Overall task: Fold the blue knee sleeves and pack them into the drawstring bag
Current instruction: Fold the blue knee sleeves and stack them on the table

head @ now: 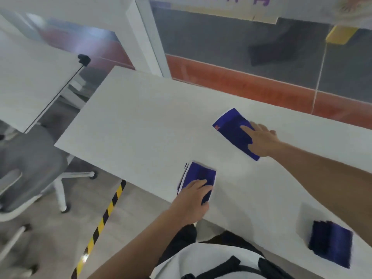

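A folded blue knee sleeve (199,173) lies near the front edge of the white table (141,121). My left hand (193,200) covers its near end, with the fingers curled over the fabric. Farther back and to the right, a second blue knee sleeve (231,127) lies flat, with a small orange mark at its left end. My right hand (261,137) presses on its right part, thumb and index finger spread on the cloth. A third dark blue fabric piece (330,244) lies at the table's near right; motion blur hides whether it is a sleeve or the bag.
A grey office chair (30,164) stands left of the table, beside a second white desk (26,83). Yellow-black tape (104,216) runs along the floor. A glass wall (221,41) rises behind the table.
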Tool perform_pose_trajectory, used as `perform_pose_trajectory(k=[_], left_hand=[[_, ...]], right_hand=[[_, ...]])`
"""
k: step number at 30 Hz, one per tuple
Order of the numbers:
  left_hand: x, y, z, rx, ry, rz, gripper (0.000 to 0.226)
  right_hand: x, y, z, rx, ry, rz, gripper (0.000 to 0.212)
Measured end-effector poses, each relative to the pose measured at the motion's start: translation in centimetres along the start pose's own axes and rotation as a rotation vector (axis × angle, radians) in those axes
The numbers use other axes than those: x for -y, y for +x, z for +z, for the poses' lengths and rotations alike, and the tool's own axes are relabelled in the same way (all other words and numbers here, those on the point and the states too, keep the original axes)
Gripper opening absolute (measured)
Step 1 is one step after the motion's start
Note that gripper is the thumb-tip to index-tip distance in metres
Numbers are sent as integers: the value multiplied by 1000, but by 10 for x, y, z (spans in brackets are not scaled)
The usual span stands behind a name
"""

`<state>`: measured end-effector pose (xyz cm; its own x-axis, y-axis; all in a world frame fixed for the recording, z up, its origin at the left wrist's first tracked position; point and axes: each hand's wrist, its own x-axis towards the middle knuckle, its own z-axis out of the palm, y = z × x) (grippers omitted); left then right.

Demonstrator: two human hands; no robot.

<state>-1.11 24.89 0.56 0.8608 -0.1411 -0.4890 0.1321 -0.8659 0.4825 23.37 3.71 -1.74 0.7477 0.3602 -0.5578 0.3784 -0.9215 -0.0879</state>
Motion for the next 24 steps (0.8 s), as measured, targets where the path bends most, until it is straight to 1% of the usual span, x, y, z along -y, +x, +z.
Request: perform_pose_trajectory(k=[2, 4, 6, 10, 14, 17, 20, 22, 24], left_hand=[[-5, -3, 8, 19, -2, -51, 52], [-9, -7, 15, 30, -11, -101, 53], [-13, -8, 17, 17, -35, -133, 52], [-21, -2, 14, -117, -126, -165, 47], [-35, 15, 7, -221, -152, -144, 45], [-54, 35, 9, -221, -41, -104, 50], [-73, 54, 25, -138, 133, -77, 66], [-81, 66, 38, -123, 208, -50, 73], [-87, 75, 47, -147, 272, -20, 73]], right_hand=[[-2, 14, 0, 46, -35, -35, 79], [0, 21, 7, 70, -7, -14, 78], [5, 15, 19, 51, 0, 23, 75], [19, -26, 44, 6, 58, 38, 74], [23, -79, 69, 5, 70, -16, 70], [18, -100, 79, -25, 82, -46, 64], [5, -103, 82, -66, 71, -85, 68], [-4, -101, 81, -40, 39, -111, 69], [-15, -102, 79, -16, 32, -115, 67]])
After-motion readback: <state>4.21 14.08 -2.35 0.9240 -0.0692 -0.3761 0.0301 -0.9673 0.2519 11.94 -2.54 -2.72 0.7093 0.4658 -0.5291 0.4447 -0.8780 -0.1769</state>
